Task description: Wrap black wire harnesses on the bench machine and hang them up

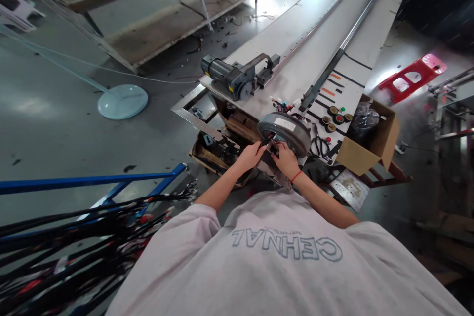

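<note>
At the near end of the long bench, my left hand point(253, 154) is closed around a slim black piece point(267, 139) whose kind I cannot make out. It points up towards a thick dark round roll point(301, 134) with a white label on its side. Close to its right, my right hand point(286, 159) has its fingers pinched together at the roll's near side. Whatever they grip is too small and partly hidden. Loose wire ends point(283, 106) show behind the roll. Pliers point(319, 144) lie just to its right.
A motor unit point(229, 76) sits on the bench point(283, 76) at the left. Several small tape rolls point(334, 110) and an open cardboard box point(355, 155) are at the right. Bundled black cables point(111, 237) hang on a blue frame point(122, 181). A red stool point(411, 77) lies beyond.
</note>
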Tool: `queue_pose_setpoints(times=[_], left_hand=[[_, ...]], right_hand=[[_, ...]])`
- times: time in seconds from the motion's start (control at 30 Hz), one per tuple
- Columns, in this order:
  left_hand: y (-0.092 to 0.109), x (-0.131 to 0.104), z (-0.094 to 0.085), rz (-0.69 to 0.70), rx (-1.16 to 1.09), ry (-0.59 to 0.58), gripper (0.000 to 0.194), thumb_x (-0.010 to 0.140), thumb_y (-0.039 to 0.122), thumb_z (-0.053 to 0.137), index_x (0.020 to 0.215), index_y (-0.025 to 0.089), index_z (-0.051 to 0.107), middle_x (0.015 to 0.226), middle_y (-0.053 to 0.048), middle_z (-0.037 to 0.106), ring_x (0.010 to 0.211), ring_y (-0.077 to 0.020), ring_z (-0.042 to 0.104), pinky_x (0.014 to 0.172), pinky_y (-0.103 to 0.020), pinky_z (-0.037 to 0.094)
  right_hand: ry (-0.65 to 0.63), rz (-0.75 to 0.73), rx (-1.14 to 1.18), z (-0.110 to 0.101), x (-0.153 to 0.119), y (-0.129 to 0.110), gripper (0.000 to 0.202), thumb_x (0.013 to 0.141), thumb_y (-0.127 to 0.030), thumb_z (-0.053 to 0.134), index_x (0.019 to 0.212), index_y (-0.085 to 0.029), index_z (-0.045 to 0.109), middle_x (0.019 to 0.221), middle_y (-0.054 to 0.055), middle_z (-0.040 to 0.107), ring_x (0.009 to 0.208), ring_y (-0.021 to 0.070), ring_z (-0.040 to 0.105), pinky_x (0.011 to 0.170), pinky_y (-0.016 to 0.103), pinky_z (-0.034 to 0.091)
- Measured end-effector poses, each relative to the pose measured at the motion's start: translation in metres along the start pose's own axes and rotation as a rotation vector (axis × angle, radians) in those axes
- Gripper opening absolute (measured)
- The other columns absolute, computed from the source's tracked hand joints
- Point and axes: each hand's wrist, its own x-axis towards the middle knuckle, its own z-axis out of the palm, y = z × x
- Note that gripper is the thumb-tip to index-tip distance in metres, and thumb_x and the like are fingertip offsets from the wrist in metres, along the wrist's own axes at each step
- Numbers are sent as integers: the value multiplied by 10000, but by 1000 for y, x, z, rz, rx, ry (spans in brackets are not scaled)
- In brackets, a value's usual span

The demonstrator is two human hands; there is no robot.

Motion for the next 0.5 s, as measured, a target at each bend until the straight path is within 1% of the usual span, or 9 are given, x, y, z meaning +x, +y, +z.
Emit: queue_pose_setpoints(times=[0.03, 0.07, 0.13, 0.2, 0.3, 0.4, 0.47, 0.5], left_hand=[[1, -1, 1, -5, -18, -1, 255, 951, 334, 393, 868, 169, 569, 705, -48, 627, 673, -183, 600, 634, -254, 406], [2, -3, 1, -8, -42, 0, 255, 951, 331, 391, 868, 169, 570, 703, -43, 624, 664, -178, 593, 631, -252, 404], [5, -5, 3, -13, -95, 7, 253, 951, 321, 388, 862, 167, 568, 705, -39, 623, 657, -171, 585, 634, -250, 406], [6, -6, 5, -8, -136, 18, 251, 950, 311, 385, 852, 165, 564, 712, -38, 624, 664, -167, 584, 648, -250, 411], [5, -10, 8, 6, -155, 31, 243, 945, 307, 390, 819, 168, 545, 702, -33, 609, 664, -163, 574, 653, -249, 408], [4, -12, 11, 4, -179, 26, 242, 940, 316, 394, 786, 177, 519, 668, -20, 582, 626, -153, 550, 627, -246, 398], [4, -13, 12, -1, -204, 27, 244, 937, 321, 393, 773, 180, 505, 647, -9, 564, 599, -143, 531, 610, -243, 392], [4, -13, 12, -3, -219, 28, 244, 935, 325, 392, 770, 181, 499, 638, -3, 556, 587, -138, 521, 600, -241, 389]], right_hand=[[4, -13, -22, -1, -3, 0, 282, 851, -206, 591, 1126, -142, 591, 1291, 141, 528, 1069, 229, 588, 932, 344, 448], [0, -22, -39, -2, -5, 0, 256, 857, -195, 579, 1108, -152, 601, 1294, 134, 533, 1052, 231, 596, 923, 343, 451], [-7, -34, -51, -2, -6, 0, 163, 858, -184, 571, 1009, -164, 629, 1299, 123, 536, 1033, 231, 605, 911, 340, 454], [4, -38, -37, -1, -5, 1, 125, 852, -181, 575, 963, -164, 631, 1302, 122, 534, 1049, 231, 597, 917, 340, 450], [29, -24, -2, 1, -1, 1, 186, 842, -199, 594, 1018, -139, 611, 1266, 141, 549, 1107, 235, 566, 939, 342, 436], [47, -13, -22, 2, 0, -2, 296, 839, -217, 609, 1111, -105, 576, 1224, 161, 567, 1094, 251, 560, 931, 358, 433], [54, -26, -52, 2, 0, -4, 289, 845, -212, 605, 1111, -103, 577, 1206, 160, 579, 1064, 255, 566, 918, 365, 434], [55, -36, -68, 2, -1, -4, 242, 849, -206, 600, 1072, -113, 592, 1204, 155, 583, 1053, 256, 568, 917, 367, 432]])
